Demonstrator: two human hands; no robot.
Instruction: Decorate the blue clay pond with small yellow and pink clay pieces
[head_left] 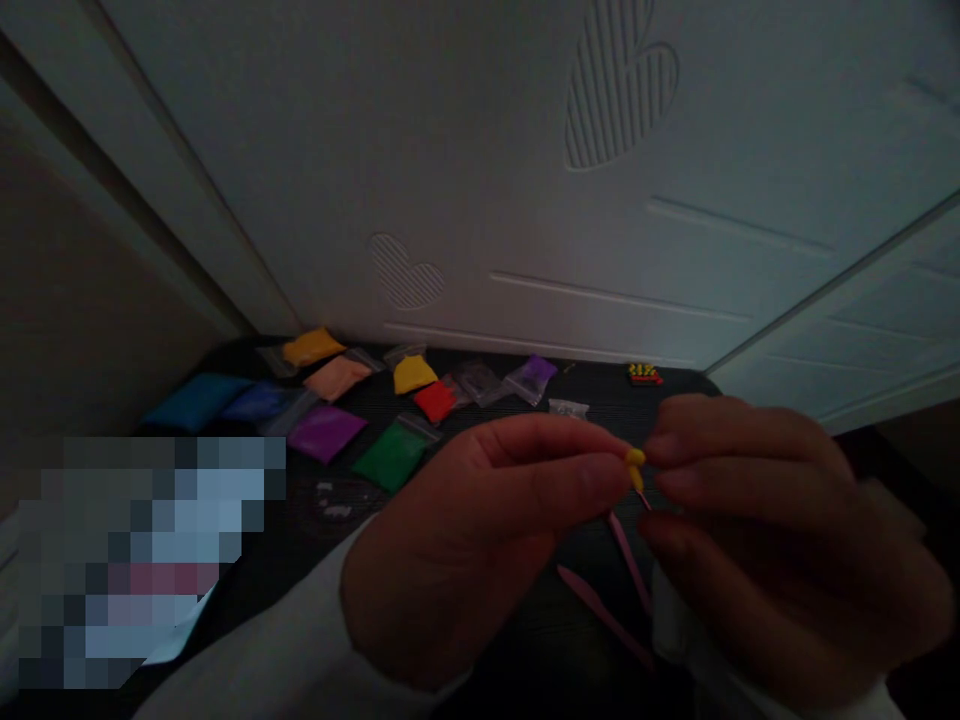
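Pinching one yellow piece [636, 458], left hand [480, 515], two pink tools [598, 605]

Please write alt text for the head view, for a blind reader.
A left hand pinches a small yellow piece above a dark table, the right hand close beside it. Pink tools lie below; colourful bags lie behind, near a pale panel.

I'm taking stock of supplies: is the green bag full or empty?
Mostly full: the green bag shows green filling nearly all of it, with a clear strip at one edge.
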